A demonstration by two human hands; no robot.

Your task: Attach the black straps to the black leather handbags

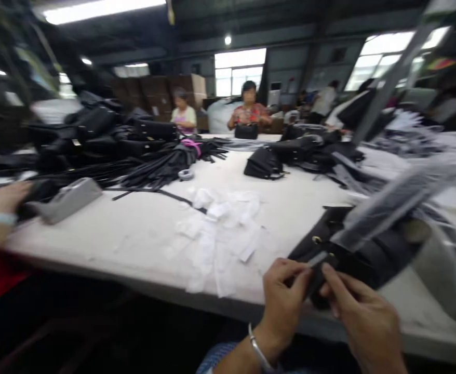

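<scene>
At the table's front edge my left hand point(284, 293), with a silver bangle at the wrist, pinches a dark strap piece point(317, 274) between thumb and fingers. My right hand point(364, 311) is closed on the other side of the same piece; its lower fingers are partly hidden. Just beyond my fingers lies a black bag point(379, 259) with gold-coloured eyelets. Over it rests a strip wrapped in clear plastic point(391, 202). The picture is blurred, so the piece's details are unclear.
White paper scraps point(224, 223) lie mid-table point(134, 234). Black bags point(107, 130) and straps are heaped at the left, with a tape roll point(186, 174) nearby. A co-worker's hand point(5, 200) is beside a grey tape dispenser point(72, 200). Two people sit across; a grey post point(387, 78) slants at right.
</scene>
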